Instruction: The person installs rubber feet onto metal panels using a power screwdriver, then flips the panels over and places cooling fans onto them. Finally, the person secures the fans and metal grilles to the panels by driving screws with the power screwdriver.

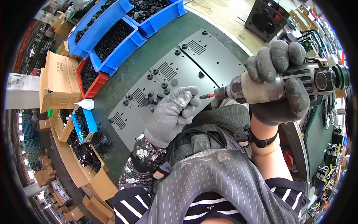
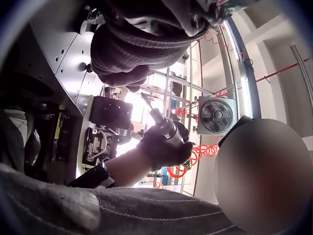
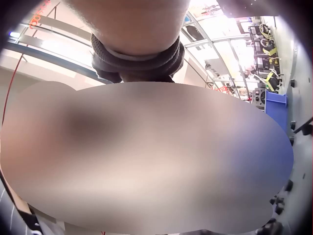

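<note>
My right hand [image 1: 278, 82], in a dark grey glove, grips a power screwdriver [image 1: 257, 87] held level, its bit [image 1: 209, 96] pointing left with a red band and a dark tip. Close to that tip is my left hand [image 1: 169, 114] in a light grey glove, fingers curled and thumb against the forefinger; I cannot tell what is inside it. Below it lie grey metal panels [image 1: 209, 56] with vent slots. Black round feet [image 1: 150, 77] stand on them, and loose black pieces [image 1: 149, 100] lie in a cluster. In the left wrist view the screwdriver [image 2: 166, 126] points toward the curled left glove [image 2: 132, 54].
Blue bins [image 1: 112, 67] and a red bin [image 1: 97, 83] of small black parts stand at the back left. Nearby are a white bottle [image 1: 86, 104], a cardboard box [image 1: 61, 80] and a blue box [image 1: 84, 125] of black rings. A black fan unit [image 1: 265, 20] stands at the back right.
</note>
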A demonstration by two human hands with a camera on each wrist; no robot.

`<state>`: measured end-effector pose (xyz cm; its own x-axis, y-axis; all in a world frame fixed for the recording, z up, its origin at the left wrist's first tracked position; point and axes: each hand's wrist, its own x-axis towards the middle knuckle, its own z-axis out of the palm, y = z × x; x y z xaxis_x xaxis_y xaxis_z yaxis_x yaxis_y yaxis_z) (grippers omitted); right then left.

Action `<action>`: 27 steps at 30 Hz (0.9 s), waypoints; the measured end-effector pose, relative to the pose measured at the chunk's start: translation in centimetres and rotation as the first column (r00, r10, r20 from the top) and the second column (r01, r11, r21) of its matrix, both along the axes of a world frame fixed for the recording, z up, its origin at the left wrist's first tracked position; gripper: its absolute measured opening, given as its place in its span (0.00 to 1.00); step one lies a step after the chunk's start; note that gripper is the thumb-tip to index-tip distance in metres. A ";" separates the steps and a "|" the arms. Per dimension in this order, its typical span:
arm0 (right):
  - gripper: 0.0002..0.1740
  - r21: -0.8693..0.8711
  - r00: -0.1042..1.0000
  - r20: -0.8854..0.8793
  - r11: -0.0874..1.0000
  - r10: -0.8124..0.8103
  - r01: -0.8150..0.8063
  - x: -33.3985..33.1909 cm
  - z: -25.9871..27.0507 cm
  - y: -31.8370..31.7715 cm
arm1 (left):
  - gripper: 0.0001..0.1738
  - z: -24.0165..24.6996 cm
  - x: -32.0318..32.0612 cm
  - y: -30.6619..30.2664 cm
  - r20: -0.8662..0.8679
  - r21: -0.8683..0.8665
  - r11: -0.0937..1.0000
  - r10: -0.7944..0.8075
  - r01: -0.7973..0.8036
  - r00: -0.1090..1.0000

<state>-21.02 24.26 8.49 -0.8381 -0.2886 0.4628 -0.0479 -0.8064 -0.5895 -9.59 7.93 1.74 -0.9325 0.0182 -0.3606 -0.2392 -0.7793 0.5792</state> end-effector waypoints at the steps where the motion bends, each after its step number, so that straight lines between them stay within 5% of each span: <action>1: 0.23 0.004 1.000 -0.009 1.000 -0.010 0.010 0.1 0.1 -0.2 | 0.12 0.2 0.0 0.1 0.009 0.035 0.999 -0.015 0.014 1.000; 9: 0.21 0.075 0.997 -0.080 0.997 -0.006 0.012 0.4 0.1 -0.3 | 0.15 -0.3 0.2 0.2 -0.071 0.070 0.992 -0.099 0.104 0.993; 11: 0.21 -0.040 0.961 -0.202 0.979 0.190 -0.202 -0.4 -0.4 0.1 | 0.15 -0.4 0.3 0.4 -0.064 0.092 0.989 -0.108 0.114 0.992; 17: 0.19 -0.191 0.963 -0.003 0.945 0.271 -0.267 -1.9 -1.7 1.2 | 0.16 -0.7 0.0 1.0 -0.102 0.250 0.937 -0.224 0.243 0.969; 20: 0.20 -0.245 0.969 0.124 0.953 0.212 -0.177 -2.0 -2.7 1.8 | 0.18 0.4 -0.3 1.6 -0.044 0.124 0.971 -0.202 0.206 0.978; 22: 0.21 -0.249 0.972 0.202 0.966 0.117 -0.065 -2.2 -3.2 2.1 | 0.20 0.7 -0.8 1.6 -0.036 -0.313 0.931 -0.210 0.189 0.977; 23: 0.21 -0.253 0.971 0.205 0.965 0.121 -0.066 -2.6 -3.8 2.7 | 0.20 0.6 -1.4 1.6 -0.031 -0.315 0.930 -0.208 0.188 0.978; 24: 0.21 -0.236 0.983 0.141 0.968 0.119 -0.083 -3.3 -4.3 3.4 | 0.20 0.2 -2.4 1.5 -0.034 -0.639 0.764 -0.135 0.082 0.990; 26: 0.21 -0.211 0.991 0.081 0.973 0.111 -0.092 -4.3 -5.0 4.6 | 0.16 -0.2 -3.6 1.1 -0.043 -0.981 0.193 -0.039 -0.035 0.998; 27: 0.21 -0.213 0.990 0.083 0.973 0.111 -0.091 -4.5 -5.0 4.9 | 0.16 -0.2 -4.2 0.7 -0.041 -0.981 0.191 -0.039 -0.033 0.998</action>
